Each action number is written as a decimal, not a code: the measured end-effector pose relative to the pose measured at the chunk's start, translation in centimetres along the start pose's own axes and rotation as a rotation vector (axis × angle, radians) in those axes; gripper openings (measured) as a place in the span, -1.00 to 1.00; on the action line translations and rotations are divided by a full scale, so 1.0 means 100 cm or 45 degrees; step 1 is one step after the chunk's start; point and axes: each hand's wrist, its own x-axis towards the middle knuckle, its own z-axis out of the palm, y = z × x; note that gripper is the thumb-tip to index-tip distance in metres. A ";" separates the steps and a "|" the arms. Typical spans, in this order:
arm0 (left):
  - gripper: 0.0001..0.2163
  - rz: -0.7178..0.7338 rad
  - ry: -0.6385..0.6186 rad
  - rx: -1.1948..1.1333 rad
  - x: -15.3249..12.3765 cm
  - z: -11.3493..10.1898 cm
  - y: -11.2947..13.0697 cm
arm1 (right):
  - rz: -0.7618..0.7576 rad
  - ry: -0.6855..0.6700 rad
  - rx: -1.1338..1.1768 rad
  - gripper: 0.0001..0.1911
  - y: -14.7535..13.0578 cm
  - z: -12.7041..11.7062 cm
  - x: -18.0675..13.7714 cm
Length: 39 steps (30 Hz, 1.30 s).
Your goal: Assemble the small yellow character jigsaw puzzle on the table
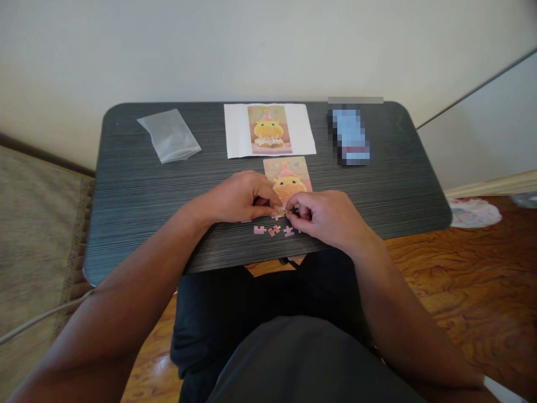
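A jigsaw puzzle lies partly joined on the table, showing a yellow cartoon animal in a pink party hat. From the left, my left hand reaches over its lower edge, thumb and fingers pinched at a small puzzle piece. My right hand is closed in a pinch at the same edge, its fingertips almost meeting the left ones. Fingers hide much of the puzzle's lower part. Just below the hands lie loose pieces: a pink piece, a reddish piece and a purple-pink piece.
Behind the puzzle lies a white sheet printed with the same picture. A clear plastic bag is at the table's back left, and a blurred-out phone-like object at the back right. The dark table stands against a wall.
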 end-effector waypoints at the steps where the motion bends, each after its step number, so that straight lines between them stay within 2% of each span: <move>1: -0.87 -0.002 0.001 0.001 0.000 0.000 0.000 | -0.001 0.006 0.003 -0.86 0.000 0.000 0.000; 12: -0.84 -0.005 0.004 -0.009 0.000 0.001 -0.001 | -0.014 0.012 -0.003 -0.90 0.002 0.000 0.000; 24: -0.84 -0.029 -0.015 -0.010 0.001 0.000 -0.003 | -0.028 0.043 0.028 -0.85 0.004 -0.002 -0.004; 32: -0.82 -0.077 -0.014 -0.092 0.000 -0.001 -0.004 | 0.042 0.082 0.118 -0.86 0.030 -0.010 -0.034; 39: -0.84 -0.084 0.028 -0.159 -0.002 0.000 -0.005 | 0.109 0.143 0.230 -0.87 0.050 -0.002 -0.060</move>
